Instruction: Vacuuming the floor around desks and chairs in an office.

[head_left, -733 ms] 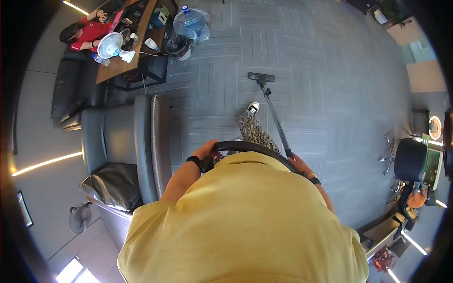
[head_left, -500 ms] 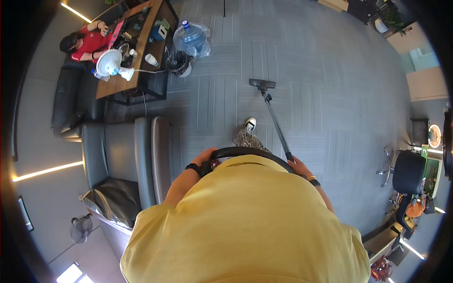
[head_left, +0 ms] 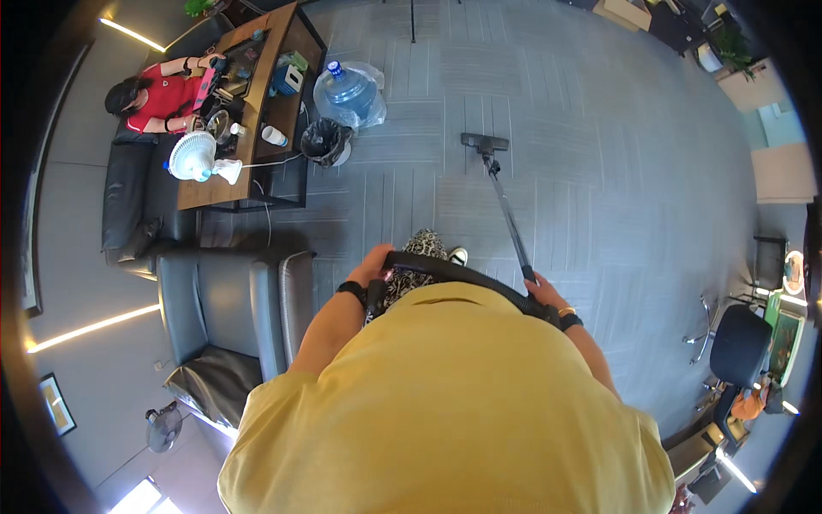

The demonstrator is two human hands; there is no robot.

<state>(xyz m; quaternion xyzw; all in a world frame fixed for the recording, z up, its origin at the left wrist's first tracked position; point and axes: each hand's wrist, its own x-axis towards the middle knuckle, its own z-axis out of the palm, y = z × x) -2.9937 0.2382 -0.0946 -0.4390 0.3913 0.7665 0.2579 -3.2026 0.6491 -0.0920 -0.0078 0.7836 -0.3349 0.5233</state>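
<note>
A vacuum cleaner wand (head_left: 509,211) slants forward from my right hand (head_left: 546,294), which is closed round its upper end. Its flat floor head (head_left: 485,142) rests on the grey carpet. A black ribbed vacuum hose (head_left: 462,271) arcs across the front of my body between both hands. My left hand (head_left: 373,267) is closed at the hose's left end; its fingers are partly hidden. A dark part below that hand is too covered to make out. My patterned trouser leg (head_left: 421,253) and a shoe (head_left: 459,256) show beyond the hose.
A dark armchair (head_left: 224,295) stands close on my left. Ahead of it are a wooden desk (head_left: 224,182) with a white fan (head_left: 193,157), a seated person (head_left: 171,96), a lined bin (head_left: 325,142) and a large blue water bottle (head_left: 351,92). An office chair (head_left: 741,343) is at right.
The floor head has shifted slightly forward and right in view. My patterned leg has come up at the left of the shoe. The seated person's arms have moved. Both hands keep their hold.
</note>
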